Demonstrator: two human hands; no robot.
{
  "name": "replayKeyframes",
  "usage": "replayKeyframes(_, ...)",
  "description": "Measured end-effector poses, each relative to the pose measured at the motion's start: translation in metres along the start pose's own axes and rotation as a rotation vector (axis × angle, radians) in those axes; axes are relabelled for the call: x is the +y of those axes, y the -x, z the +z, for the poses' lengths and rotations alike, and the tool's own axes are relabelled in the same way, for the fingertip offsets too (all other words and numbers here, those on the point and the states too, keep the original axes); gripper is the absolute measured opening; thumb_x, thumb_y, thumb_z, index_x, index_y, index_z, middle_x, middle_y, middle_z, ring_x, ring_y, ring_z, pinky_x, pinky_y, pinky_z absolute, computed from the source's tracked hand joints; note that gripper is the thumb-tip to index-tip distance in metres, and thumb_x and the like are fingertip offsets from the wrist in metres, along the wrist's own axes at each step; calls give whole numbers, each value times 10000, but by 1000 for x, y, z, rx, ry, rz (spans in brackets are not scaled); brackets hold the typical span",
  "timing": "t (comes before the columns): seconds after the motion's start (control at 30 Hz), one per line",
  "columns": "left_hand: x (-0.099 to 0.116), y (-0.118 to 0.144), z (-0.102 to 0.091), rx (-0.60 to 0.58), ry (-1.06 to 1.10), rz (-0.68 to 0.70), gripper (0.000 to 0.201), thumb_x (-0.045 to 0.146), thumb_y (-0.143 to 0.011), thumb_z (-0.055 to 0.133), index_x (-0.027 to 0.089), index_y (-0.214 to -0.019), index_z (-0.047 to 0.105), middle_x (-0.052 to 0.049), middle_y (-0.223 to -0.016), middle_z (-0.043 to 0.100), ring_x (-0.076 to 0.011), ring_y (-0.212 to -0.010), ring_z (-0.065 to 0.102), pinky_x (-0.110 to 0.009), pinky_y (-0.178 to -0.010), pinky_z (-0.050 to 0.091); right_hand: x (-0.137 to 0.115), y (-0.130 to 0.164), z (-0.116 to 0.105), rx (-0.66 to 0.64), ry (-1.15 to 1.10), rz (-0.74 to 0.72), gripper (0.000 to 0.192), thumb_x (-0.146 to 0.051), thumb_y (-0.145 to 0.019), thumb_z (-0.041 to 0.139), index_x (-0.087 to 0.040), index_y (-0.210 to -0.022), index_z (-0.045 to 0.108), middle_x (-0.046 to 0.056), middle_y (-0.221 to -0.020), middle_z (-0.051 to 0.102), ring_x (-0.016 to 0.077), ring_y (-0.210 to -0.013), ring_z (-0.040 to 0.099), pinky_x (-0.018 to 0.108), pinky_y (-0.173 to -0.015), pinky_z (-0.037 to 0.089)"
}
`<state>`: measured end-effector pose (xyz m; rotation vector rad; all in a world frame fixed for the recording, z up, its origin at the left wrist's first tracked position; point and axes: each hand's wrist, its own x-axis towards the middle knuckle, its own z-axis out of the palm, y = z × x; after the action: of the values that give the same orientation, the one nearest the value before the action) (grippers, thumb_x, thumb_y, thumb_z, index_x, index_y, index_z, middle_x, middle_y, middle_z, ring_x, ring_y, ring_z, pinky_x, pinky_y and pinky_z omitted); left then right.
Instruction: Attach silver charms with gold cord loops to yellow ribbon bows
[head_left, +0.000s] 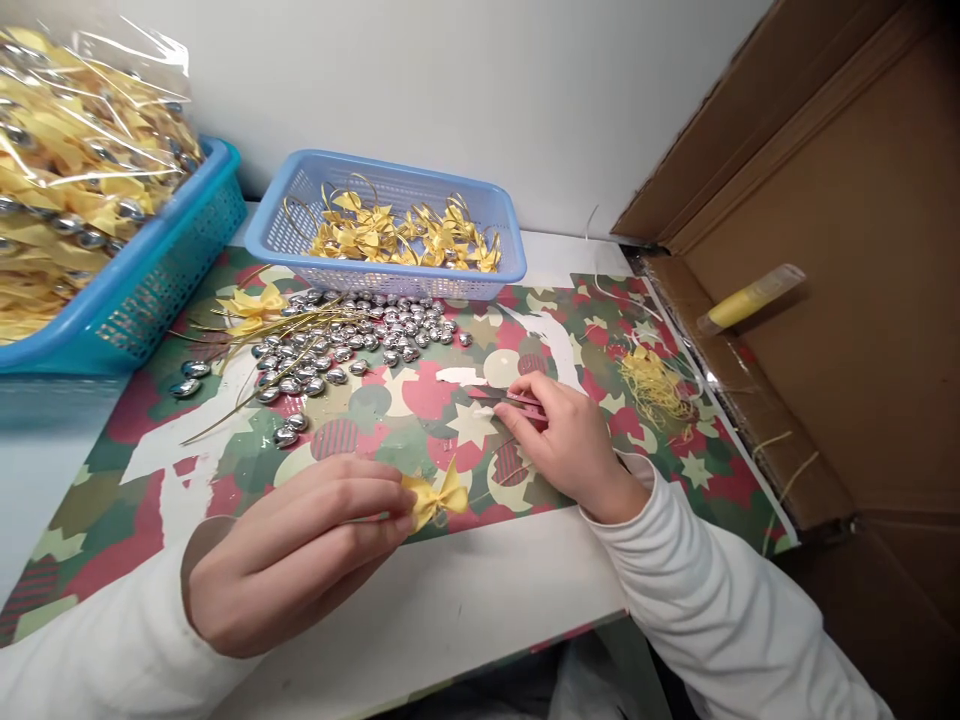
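My left hand (307, 540) pinches a yellow ribbon bow (442, 497) by its left side, low over the front of the patterned sheet. Farther right, my right hand (566, 435) is closed round small scissors (531, 408) with pinkish handles. Their dark, narrow blades point left, apart from the bow. Beyond my hands lies a spread of shiny silver bells (330, 350). Gold wire ties (285, 335) rest across the bells, beside loose yellow bows (255, 305).
A blue basket (386, 268) with bows on gold ties stands at the back. Another blue basket (169, 290) at left bears a clear bag (90, 150) full of belled bows. Thread scraps (656, 385) lie at right, near a cardboard wall (840, 250) with a yellow tube (754, 298).
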<state>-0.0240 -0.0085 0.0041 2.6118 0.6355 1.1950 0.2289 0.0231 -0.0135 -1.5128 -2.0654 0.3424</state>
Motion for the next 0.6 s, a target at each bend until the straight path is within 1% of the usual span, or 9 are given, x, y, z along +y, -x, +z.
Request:
replayKeyframes(0.07, 2, 3, -3, 7, 1, -9, 190, -19, -819, 621, 146, -903, 659, -67, -827, 728, -188, -778, 718, -279, -664, 618, 6, -3, 3, -27, 110, 5, 147, -341, -915, 611, -196, -901, 628, 43, -830, 685, 206, -780, 595, 298, -677, 416)
replayKeyframes(0.17, 4, 7, -10, -49, -1, -1, 193, -4, -828, 629, 151, -933, 679, -68, -898, 748, -201, -857, 722, -287, -736, 623, 14, -8, 8, -37, 201, 0, 135, -337, -885, 666, -202, -889, 655, 63, -918, 670, 244, -872, 560, 358, -771, 429)
replayKeyframes(0.23, 5, 9, -13, -85, 10, -10, 201, 8, -849, 607, 152, -961, 693, -71, -942, 758, -205, -889, 723, -292, -804, 618, 15, -11, 9, -10, 217, 11, 141, -342, -870, 683, -207, -909, 675, 84, -1004, 651, 267, -931, 543, 405, -830, 433)
replayKeyframes(0.3, 7, 10, -13, -94, 50, -29, 234, 10, -869, 578, 168, -988, 704, -63, -958, 766, -200, -896, 723, -281, -836, 611, 12, -11, 8, 40, 168, 0, 175, -346, -870, 676, -209, -979, 684, 110, -1119, 622, 292, -1018, 525, 452, -901, 425)
replayKeyframes(0.37, 9, 11, -10, -66, 108, -88, 266, 17, -896, 541, 194, -1008, 705, -50, -957, 769, -190, -885, 721, -256, -810, 610, 3, -9, 5, 51, -2, -79, 236, -347, -885, 650, -201, -1069, 669, 123, -1196, 604, 292, -1103, 515, 464, -960, 415)
replayKeyframes(0.43, 10, 12, -5, -35, 146, -158, 264, 37, -924, 512, 202, -1027, 691, -49, -948, 767, -179, -865, 716, -239, -766, 610, -10, -5, 1, -49, -285, -235, 251, -364, -911, 612, -193, -1090, 660, 107, -1167, 641, 251, -1107, 549, 425, -965, 434)
replayKeyframes(0.5, 9, 11, 0, -49, 137, -161, 232, 41, -925, 520, 185, -1028, 670, -58, -942, 762, -180, -866, 709, -247, -750, 607, -24, -1, 0, -201, -535, -360, 213, -385, -927, 590, -202, -989, 679, 70, -1048, 708, 205, -999, 611, 383, -916, 462)
replayKeyframes(0.53, 7, 10, 2, -70, 123, -124, 216, 28, -910, 538, 173, -1014, 661, -63, -937, 760, -183, -867, 706, -257, -747, 605, -29, 1, 1, -236, -603, -376, 198, -365, -937, 582, -201, -897, 686, 51, -937, 731, 182, -900, 631, 363, -868, 472)
replayKeyframes(0.6, 2, 7, 5, -90, 94, -25, 192, -7, -869, 578, 150, -957, 646, -79, -912, 751, -192, -848, 698, -281, -719, 601, -35, 5, 3, -249, -686, -349, 255, -325, -946, 577, -193, -748, 667, 25, -750, 727, 147, -741, 638, 329, -789, 477)
